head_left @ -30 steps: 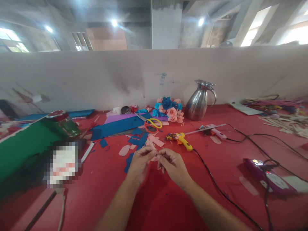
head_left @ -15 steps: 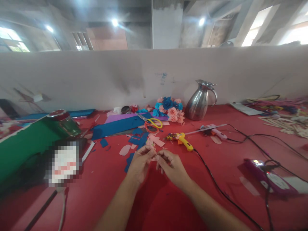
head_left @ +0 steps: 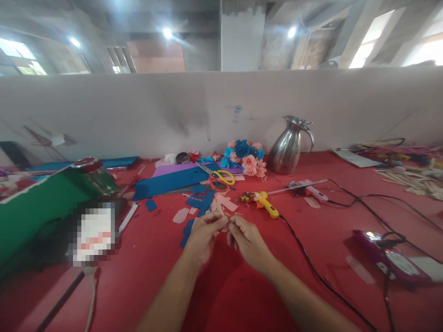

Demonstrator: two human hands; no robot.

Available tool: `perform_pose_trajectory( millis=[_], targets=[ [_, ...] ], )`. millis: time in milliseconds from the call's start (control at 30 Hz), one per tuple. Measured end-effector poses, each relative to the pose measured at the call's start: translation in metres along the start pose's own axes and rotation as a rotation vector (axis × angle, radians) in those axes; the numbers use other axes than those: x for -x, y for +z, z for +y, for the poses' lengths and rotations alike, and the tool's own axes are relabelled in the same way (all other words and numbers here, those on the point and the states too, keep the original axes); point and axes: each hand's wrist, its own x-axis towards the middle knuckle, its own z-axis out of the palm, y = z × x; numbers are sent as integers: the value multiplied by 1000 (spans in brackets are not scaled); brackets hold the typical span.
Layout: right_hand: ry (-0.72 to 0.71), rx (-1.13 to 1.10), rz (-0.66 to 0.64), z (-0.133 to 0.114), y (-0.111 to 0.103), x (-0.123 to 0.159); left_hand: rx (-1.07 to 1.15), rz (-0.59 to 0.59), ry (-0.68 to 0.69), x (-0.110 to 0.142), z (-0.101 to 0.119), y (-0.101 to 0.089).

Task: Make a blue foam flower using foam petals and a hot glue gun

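My left hand (head_left: 205, 235) and my right hand (head_left: 248, 237) meet fingertip to fingertip above the red table. Thumbs and forefingers of both pinch a small piece of pink paper (head_left: 226, 216), mostly hidden by the fingers. Just beyond the hands lie pink paper cuttings (head_left: 226, 203) and blue paper pieces (head_left: 206, 203). To the right of them rests a yellow glue gun (head_left: 268, 206), its nozzle end pointing left. Scissors (head_left: 221, 177) with yellow and red handles lie behind the scraps, partly on a blue paper sheet (head_left: 169, 182).
Pink and blue paper flowers (head_left: 247, 159) sit by a steel jug (head_left: 286, 150) near the wall. A second, pink glue gun (head_left: 315, 192) and a purple power strip (head_left: 389, 258) with black cables occupy the right. Leftward are a lidded jar (head_left: 98, 177) and a green board (head_left: 44, 216).
Both hands stay together, with small shifts of the fingers. The pink paper, which showed below the fingertips earlier, is now more hidden. The view has shifted very slightly.
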Motion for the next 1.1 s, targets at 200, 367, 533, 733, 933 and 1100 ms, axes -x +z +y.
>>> perform_pose_trajectory(
  millis=[200,367,533,733,933,1100],
  targets=[
    [58,-19,67,0,1,-2,-8,34,27,0,-1,-2],
    [85,-153,-20,-4,1,-2,-55,10,43,-1,-1,-4],
    [154,-303,-60,-8,0,-4,-69,-8,18,1,5,0],
    [124,-257,33,-4,3,-5,-91,22,83,-1,1,-4],
    [146,-293,-38,-1,3,-5,-137,-14,62,0,1,-4],
    [138,-276,0,-1,4,-5,-73,65,109,-2,0,-5]
  ],
)
